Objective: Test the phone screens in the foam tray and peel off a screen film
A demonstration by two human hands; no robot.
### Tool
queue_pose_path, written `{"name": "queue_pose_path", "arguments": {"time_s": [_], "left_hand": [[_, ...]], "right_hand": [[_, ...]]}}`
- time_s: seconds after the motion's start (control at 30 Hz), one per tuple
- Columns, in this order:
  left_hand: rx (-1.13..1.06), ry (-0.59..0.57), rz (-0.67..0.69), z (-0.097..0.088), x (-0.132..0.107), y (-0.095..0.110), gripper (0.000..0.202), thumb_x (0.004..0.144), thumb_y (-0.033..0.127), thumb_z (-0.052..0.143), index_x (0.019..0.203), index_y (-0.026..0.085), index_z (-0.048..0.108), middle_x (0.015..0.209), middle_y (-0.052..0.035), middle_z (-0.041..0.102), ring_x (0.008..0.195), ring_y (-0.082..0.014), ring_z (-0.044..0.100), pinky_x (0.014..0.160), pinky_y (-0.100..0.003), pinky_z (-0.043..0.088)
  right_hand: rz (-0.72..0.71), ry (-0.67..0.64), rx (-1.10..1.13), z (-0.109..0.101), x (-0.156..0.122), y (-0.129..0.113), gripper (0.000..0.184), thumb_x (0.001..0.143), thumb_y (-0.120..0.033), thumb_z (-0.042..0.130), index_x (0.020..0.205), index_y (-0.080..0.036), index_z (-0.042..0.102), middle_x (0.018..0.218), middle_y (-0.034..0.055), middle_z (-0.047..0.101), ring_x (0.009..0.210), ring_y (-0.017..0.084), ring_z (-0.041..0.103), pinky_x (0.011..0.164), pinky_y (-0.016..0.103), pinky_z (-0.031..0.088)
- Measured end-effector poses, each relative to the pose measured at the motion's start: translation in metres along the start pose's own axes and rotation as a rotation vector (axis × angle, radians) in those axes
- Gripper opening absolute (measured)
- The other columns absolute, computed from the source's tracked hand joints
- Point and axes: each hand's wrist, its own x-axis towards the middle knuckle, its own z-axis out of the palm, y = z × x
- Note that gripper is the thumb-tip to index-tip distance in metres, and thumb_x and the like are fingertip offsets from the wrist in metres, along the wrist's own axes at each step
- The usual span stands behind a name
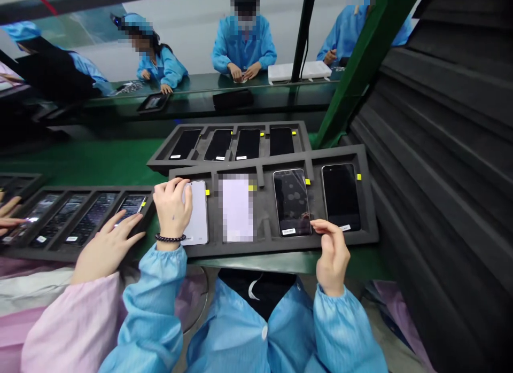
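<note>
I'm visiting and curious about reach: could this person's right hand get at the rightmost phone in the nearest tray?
Probably yes: the right hand is by the lower left corner of the rightmost phone, and nothing else seems to lie over it.

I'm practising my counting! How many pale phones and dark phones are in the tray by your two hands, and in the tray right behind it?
Front pale phones: 2
Front dark phones: 2
Back dark phones: 4
Total: 8 phones

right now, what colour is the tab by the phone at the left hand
The tab is yellow, best seen in the head view.
</note>
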Motion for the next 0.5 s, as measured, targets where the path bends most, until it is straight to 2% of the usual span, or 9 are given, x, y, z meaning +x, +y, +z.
{"name": "queue_pose_path", "arguments": {"time_s": [0.13,0.2,0.27,0.33,0.4,0.47,0.5], "left_hand": [[-0.201,0.076,-0.099,-0.001,-0.001,0.0,0.04,0.095,0.047,0.039,0.102,0.019,0.066,0.121,-0.0161,0.065,0.122,-0.0329,0.052,0.113,-0.054,0.036],[-0.312,0.087,-0.132,-0.005,-0.005,0.0,0.041,0.095,0.048,0.036,0.111,0.019,0.06,0.12,-0.015,0.066,0.117,-0.0299,0.059,0.107,-0.05,0.044],[-0.424,0.047,-0.166,-0.009,-0.012,-0.003,0.047,0.093,0.051,0.034,0.127,0.022,0.05,0.12,-0.0134,0.069,0.109,-0.0279,0.065,0.095,-0.046,0.053],[-0.594,-0.087,-0.252,-0.016,-0.021,-0.007,0.062,0.087,0.059,0.046,0.139,0.026,0.041,0.119,-0.0117,0.071,0.101,-0.028,0.068,0.082,-0.042,0.057],[-0.722,-0.301,-0.361,-0.023,-0.03,-0.011,0.078,0.074,0.065,0.065,0.138,0.028,0.042,0.111,-0.01,0.073,0.092,-0.0283,0.069,0.073,-0.039,0.057],[-0.757,-0.507,-0.411,-0.029,-0.036,-0.013,0.073,0.07,0.062,0.077,0.129,0.027,0.05,0.1,-0.0063,0.075,0.082,-0.0255,0.068,0.069,-0.036,0.056],[-0.754,-0.568,-0.415,-0.031,-0.038,-0.013,0.066,0.072,0.059,0.078,0.124,0.027,0.054,0.091,-0.0036,0.074,0.076,-0.023,0.066,0.066,-0.034,0.054]], "right_hand": [[-0.02,-0.01,-0.02,0.0,0.001,0.001,0.028,0.102,-0.034,0.044,0.103,-0.022,0.069,0.105,0.0059,0.072,0.097,0.022,0.066,0.086,0.037,0.052],[-0.035,-0.016,-0.029,-0.001,0.001,0.001,0.028,0.102,-0.033,0.044,0.102,-0.022,0.069,0.104,0.0052,0.072,0.098,0.021,0.066,0.086,0.036,0.052],[-0.048,-0.021,-0.037,-0.001,0.001,0.001,0.027,0.103,-0.032,0.044,0.101,-0.022,0.069,0.104,0.0049,0.072,0.099,0.021,0.066,0.087,0.036,0.051],[-0.053,-0.025,-0.043,-0.001,0.001,0.0,0.027,0.103,-0.031,0.044,0.102,-0.023,0.069,0.104,0.0049,0.072,0.099,0.021,0.066,0.087,0.036,0.051],[-0.053,-0.028,-0.044,-0.001,0.001,0.0,0.026,0.103,-0.032,0.044,0.101,-0.023,0.069,0.104,0.0051,0.072,0.099,0.022,0.066,0.088,0.037,0.052],[-0.05,-0.029,-0.04,0.0,0.001,0.0,0.027,0.103,-0.032,0.044,0.1,-0.023,0.069,0.103,0.0054,0.072,0.099,0.022,0.066,0.088,0.039,0.052],[-0.049,-0.028,-0.036,0.0,0.001,0.0,0.027,0.103,-0.033,0.044,0.1,-0.023,0.069,0.103,0.0056,0.072,0.099,0.023,0.066,0.089,0.04,0.052]]}}
